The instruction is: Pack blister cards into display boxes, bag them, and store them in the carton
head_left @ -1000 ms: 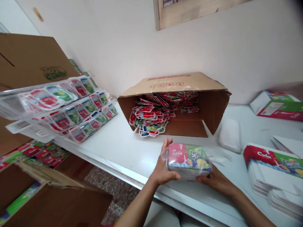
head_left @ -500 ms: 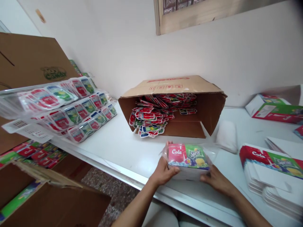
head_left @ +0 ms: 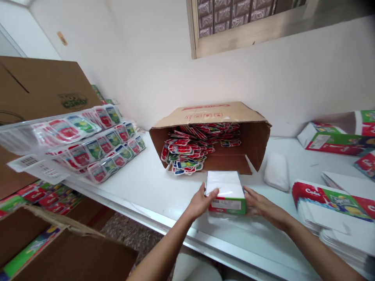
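Between my two hands is a small candy box (head_left: pixel 225 184) in clear plastic wrap, its plain white face up and a green and red printed side with a white label toward me. My left hand (head_left: pixel 202 201) grips its left side, thumb over the near top edge. My right hand (head_left: pixel 260 205) is closed against its right side, fingers partly hidden. Just behind it, an open carton (head_left: pixel 209 115) lies on its side. Red, green and blue candy sachets (head_left: pixel 187 152) spill toward its mouth.
Flat printed cartons (head_left: pixel 331 203) are stacked at right, near a white pad (head_left: pixel 277 171) and a folded printed box (head_left: pixel 331 138). Clear plastic trays of sachets (head_left: pixel 84 152) stand at left on the white table (head_left: pixel 131 187). Below them is an open cardboard box (head_left: pixel 73 249).
The wrapped candy box has been turned: its printed Cola and Sprite face was showing, and now a white face is up. My hands have shifted with it.
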`<state>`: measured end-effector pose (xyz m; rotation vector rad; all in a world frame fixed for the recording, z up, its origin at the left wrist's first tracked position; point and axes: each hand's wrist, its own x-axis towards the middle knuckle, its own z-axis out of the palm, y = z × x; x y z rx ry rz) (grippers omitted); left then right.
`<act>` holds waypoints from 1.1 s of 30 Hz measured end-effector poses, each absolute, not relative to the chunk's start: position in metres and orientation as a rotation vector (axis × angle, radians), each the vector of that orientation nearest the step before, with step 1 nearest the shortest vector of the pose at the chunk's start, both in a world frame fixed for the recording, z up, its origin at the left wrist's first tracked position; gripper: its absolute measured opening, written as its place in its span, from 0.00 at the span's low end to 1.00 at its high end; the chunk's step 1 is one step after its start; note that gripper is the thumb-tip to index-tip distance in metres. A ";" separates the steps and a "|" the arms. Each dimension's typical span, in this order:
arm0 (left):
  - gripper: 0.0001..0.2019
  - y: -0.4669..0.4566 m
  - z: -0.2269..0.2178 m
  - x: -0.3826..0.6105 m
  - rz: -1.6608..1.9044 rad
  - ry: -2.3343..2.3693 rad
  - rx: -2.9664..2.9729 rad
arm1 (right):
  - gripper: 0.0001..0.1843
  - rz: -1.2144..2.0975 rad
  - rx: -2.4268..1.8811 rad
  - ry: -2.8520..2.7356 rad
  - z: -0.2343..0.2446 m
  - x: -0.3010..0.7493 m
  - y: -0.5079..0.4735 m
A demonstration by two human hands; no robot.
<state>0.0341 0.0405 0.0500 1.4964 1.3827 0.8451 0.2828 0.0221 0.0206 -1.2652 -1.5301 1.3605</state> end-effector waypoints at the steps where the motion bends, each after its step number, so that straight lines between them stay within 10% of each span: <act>1: 0.36 0.036 0.047 0.033 0.837 1.311 1.531 | 0.39 1.429 -1.213 -1.529 0.019 0.282 0.019; 13: 0.29 0.012 0.039 0.042 0.693 1.946 1.847 | 0.19 0.664 -1.628 -1.675 -0.001 0.271 -0.015; 17: 0.41 0.014 0.033 0.045 1.027 1.612 1.792 | 0.34 0.764 -1.550 -1.468 0.003 0.270 0.000; 33: 0.18 0.018 0.019 0.064 1.386 1.600 1.732 | 0.10 0.251 -1.649 -2.053 0.050 0.259 0.035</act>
